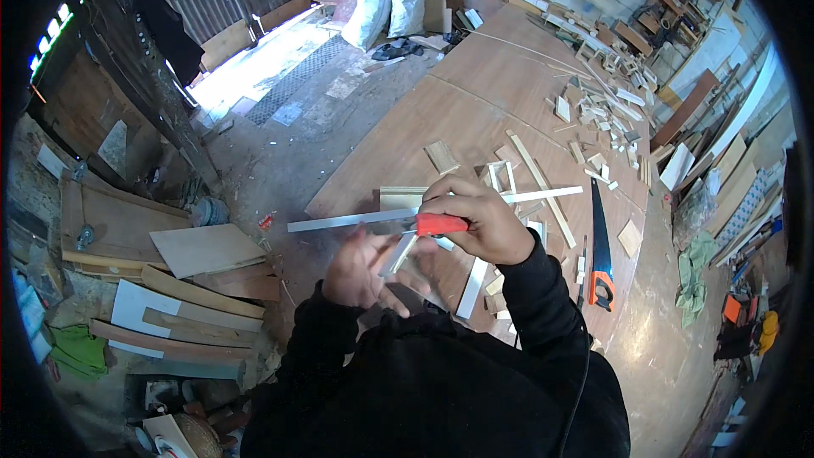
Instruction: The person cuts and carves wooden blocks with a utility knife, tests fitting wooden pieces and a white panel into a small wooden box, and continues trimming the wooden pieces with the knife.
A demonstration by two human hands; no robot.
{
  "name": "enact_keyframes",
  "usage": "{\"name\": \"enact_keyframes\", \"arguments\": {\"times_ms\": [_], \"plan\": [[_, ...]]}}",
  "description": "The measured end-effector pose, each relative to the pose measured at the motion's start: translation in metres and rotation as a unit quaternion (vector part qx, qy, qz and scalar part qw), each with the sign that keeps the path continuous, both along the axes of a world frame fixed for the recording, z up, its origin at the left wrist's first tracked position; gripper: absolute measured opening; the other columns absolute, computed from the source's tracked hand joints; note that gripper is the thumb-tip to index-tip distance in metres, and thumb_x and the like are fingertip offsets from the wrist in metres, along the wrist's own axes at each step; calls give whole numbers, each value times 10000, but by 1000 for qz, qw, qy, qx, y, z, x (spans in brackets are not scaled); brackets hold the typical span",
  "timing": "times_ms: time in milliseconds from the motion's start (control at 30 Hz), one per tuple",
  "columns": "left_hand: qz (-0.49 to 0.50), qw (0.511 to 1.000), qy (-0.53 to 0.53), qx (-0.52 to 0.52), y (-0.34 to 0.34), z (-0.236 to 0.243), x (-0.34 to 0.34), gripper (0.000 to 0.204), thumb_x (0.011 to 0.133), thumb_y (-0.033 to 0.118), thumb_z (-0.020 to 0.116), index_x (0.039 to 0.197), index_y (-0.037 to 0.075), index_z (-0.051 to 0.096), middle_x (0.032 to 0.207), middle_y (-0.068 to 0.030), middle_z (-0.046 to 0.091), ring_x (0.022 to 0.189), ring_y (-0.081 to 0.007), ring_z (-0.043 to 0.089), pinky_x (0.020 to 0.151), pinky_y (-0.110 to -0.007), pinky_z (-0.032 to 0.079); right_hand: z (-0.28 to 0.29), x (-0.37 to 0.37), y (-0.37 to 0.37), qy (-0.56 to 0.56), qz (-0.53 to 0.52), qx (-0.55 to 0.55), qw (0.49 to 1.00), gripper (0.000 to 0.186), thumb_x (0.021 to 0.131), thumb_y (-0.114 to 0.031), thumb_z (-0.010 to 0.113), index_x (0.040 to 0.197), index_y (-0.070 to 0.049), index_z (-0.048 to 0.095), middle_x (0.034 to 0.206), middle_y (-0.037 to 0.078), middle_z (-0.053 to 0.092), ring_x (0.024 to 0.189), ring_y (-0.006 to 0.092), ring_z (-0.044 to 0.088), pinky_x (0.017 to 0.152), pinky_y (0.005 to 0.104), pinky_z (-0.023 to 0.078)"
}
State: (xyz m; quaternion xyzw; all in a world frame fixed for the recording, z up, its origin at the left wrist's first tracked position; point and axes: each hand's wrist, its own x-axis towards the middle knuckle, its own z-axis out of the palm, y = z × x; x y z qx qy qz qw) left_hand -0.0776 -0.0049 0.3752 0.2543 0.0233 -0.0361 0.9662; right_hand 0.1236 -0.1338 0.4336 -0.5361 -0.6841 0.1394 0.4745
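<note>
My right hand (479, 219) is closed round a red, blocky tool (441, 225) with a thin tip pointing left; its exact kind cannot be made out. Just under that tip is a short pale wooden strip (397, 256), slanting down to the left. Beside the strip, my left hand (354, 271) is smeared by motion, so whether it grips the wood is unclear. A long pale strip (348, 220) runs crosswise on the brown board table (381, 153), partly hidden behind my right hand.
On the table to the right lie a handsaw (603, 246) with an orange and black handle, a chisel-like tool (582, 271) and a long batten (541, 188). Many wood offcuts (606, 114) cover its far right. Curved boards (182, 322) are stacked at the left; white sacks (371, 10) stand behind.
</note>
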Motion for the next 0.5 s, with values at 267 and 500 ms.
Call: {"name": "enact_keyframes", "arguments": {"times_ms": [267,500], "plan": [[181,968,148,92,-42,24,-10,372,1023,434,356,1103,84,456,578,-79,491,335,-178,430,324,-317,400,-7,-30,7,-41,-82,43,995,278,741,-39,753,1007,-42,674,964,97,620,871,271,630,746,334,491],[266,962,46,49,-43,24,-10,406,1032,469,306,1041,120,513,427,-7,346,288,-111,304,310,-258,301,-33,-45,-11,22,-71,35,997,542,894,-515,575,993,11,661,744,127,607,643,274,590,584,339,442]]}}
